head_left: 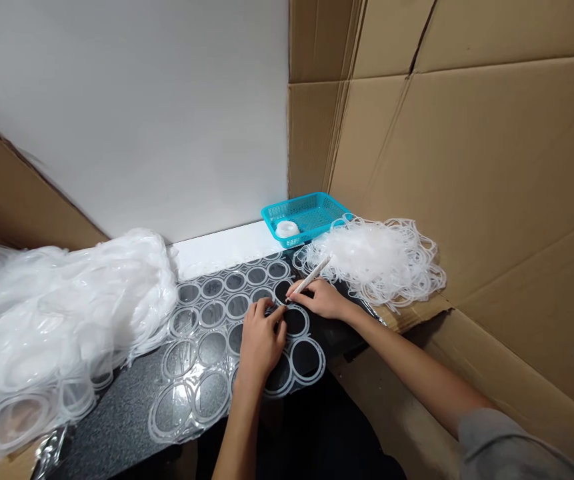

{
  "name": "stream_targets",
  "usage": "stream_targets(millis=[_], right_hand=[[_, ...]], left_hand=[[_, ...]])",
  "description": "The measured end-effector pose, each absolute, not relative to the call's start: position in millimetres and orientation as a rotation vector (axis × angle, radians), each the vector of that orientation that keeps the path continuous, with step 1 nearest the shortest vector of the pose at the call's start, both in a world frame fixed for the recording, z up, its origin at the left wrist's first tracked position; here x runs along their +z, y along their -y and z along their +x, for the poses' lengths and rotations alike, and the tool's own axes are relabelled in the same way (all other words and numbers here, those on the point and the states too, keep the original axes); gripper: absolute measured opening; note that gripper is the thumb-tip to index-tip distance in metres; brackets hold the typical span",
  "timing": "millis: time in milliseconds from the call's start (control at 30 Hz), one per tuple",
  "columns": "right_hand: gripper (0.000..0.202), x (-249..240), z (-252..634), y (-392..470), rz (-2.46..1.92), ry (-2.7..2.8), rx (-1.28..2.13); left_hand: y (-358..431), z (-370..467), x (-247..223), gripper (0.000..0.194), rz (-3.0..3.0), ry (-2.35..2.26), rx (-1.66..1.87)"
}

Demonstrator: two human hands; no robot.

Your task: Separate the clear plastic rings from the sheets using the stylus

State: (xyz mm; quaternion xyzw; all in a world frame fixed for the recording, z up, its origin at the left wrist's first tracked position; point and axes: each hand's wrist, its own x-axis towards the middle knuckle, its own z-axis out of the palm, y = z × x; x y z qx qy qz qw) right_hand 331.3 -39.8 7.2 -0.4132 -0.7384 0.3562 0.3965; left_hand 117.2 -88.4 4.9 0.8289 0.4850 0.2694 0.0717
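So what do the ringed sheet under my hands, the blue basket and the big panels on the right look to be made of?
Ringed sheet: probably clear, glossy silicone or soft plastic; it's see-through with bright glare.
Blue basket: likely moulded plastic, evenly coloured with a perforated mesh.
Panels: corrugated cardboard, matt brown, with creases and folds.

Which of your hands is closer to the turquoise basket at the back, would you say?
The right hand: holding the white pen-like tool, it is just in front of the turquoise basket. The left hand is farther, on the ring sheet.
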Motion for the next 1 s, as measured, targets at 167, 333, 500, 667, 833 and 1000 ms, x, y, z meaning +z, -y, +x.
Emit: stream_targets(millis=[167,333,500,667,833,1000], right_hand=[[0.022,2,330,44,-1.000,2.065,0.682],[0.026,-4,330,47,-0.866,2.331,0.270],[0.032,6,326,33,-0.996,2.495,0.046],[0.030,38,318,5,-1.268,2.417,0.062],[0.031,66,327,-17,-1.485,2.202,-0.053],[0.036,87,355,-24,-1.646,1.891,-0.145]], left_hand=[[89,119,7,0.032,2.517,-1.498,0.776],[89,120,9,0.035,2.552,-1.507,0.722],[89,121,8,0.031,2.530,-1.541,0.712],[91,121,11,0.027,2.496,-1.536,0.732],[93,120,14,0.025,2.474,-1.538,0.747],[92,119,14,0.024,2.455,-1.531,0.775]])
